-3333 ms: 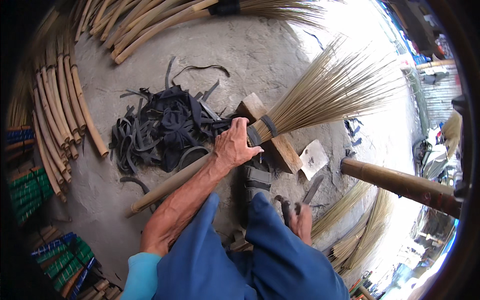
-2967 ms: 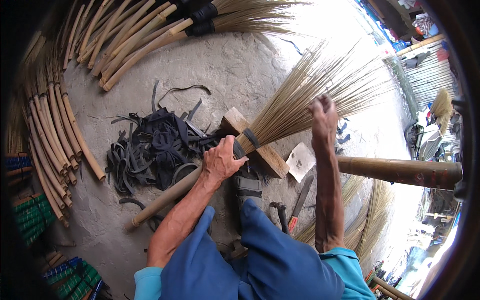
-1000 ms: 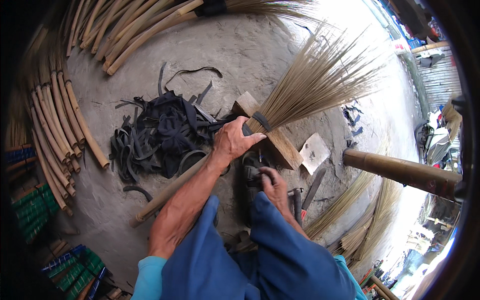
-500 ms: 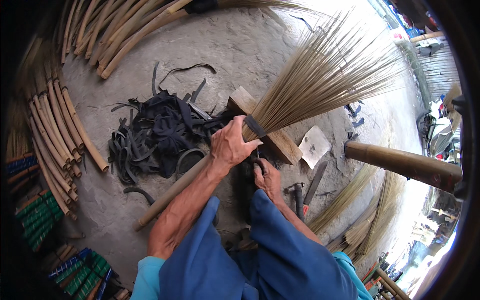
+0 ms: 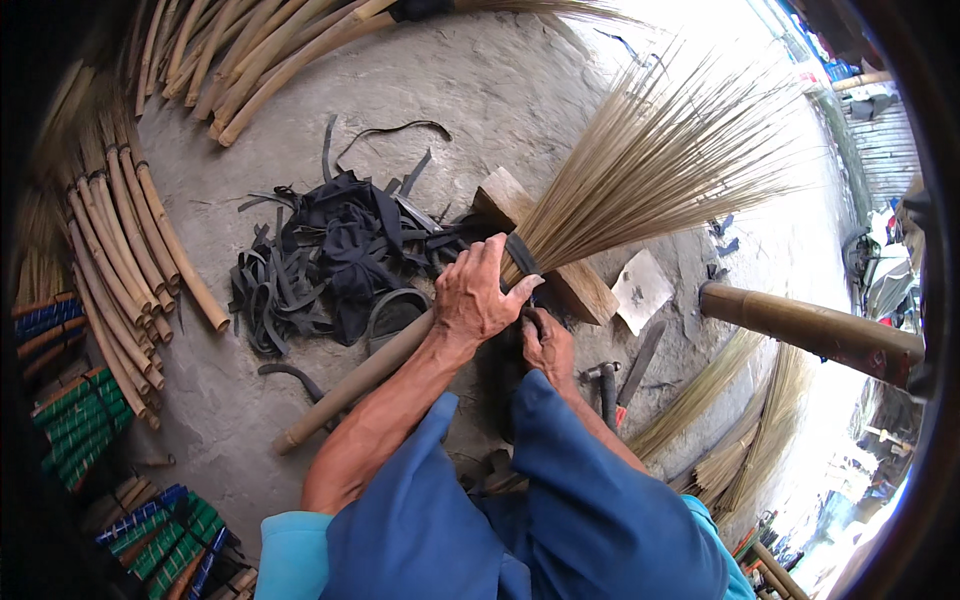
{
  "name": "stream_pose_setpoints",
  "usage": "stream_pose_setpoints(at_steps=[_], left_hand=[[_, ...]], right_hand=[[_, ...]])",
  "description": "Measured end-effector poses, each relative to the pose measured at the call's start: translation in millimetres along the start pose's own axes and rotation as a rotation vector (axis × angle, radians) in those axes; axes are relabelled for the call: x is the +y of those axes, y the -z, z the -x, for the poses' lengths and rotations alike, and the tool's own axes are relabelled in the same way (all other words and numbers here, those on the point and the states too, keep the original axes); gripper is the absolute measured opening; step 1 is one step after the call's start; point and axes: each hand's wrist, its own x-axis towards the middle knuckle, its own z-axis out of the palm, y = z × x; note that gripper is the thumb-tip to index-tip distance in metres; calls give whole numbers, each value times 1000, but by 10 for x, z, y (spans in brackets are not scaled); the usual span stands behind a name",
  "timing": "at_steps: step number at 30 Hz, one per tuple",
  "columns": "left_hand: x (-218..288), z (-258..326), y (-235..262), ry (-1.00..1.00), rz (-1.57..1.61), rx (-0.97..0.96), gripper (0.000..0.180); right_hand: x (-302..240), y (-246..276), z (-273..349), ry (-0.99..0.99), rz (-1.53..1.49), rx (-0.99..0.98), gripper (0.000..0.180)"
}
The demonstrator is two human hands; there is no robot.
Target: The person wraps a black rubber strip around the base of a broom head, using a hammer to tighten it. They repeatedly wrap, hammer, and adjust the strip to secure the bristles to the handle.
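Note:
A grass broom (image 5: 640,165) lies slantwise in front of me, its tan bristles fanned toward the upper right and its bamboo handle (image 5: 350,390) pointing to the lower left. A black rubber band (image 5: 521,254) circles the base of the bristles. My left hand (image 5: 478,295) is closed over the broom's neck just below that band, thumb stretched toward the right. Close under the thumb, my right hand (image 5: 548,343) has its fingers curled together; what they grip is hidden. Beneath the bristles sits a wooden block (image 5: 580,290).
Left of the broom is a heap of black rubber strips (image 5: 330,265). A hammer (image 5: 606,390) and a knife (image 5: 643,358) lie right of my right hand. A thick bamboo post (image 5: 800,322) juts in from the right. Bundled bamboo-handled brooms (image 5: 120,250) line the left.
The whole view has shifted slightly. My left hand still grips the broom. My right hand stays curled beneath it, and the thin thing seen at its fingertips is now hidden.

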Motion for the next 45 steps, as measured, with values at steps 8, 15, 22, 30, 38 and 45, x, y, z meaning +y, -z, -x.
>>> stream_pose_setpoints(at_steps=[8, 15, 22, 30, 38, 45], left_hand=[[5, 30, -52, -26, -57, 96, 65], [-52, 72, -69, -18, -25, 134, 67], [-133, 82, -88, 42, -17, 79, 81], [-170, 117, -14, -26, 113, 118, 79], [-831, 130, 319, 467, 132, 441, 45], [-1099, 56, 275, 540, -217, 210, 40]], right_hand=[[23, -22, 7, -9, 94, 22, 22], [182, -131, -3, 101, 5, 76, 22], [390, -142, 23, -113, -162, -79, 20], [215, -117, 48, 111, 150, 76, 20], [165, -70, 41, 77, 98, 41, 22], [37, -30, 27, -4, 85, 6, 20]])
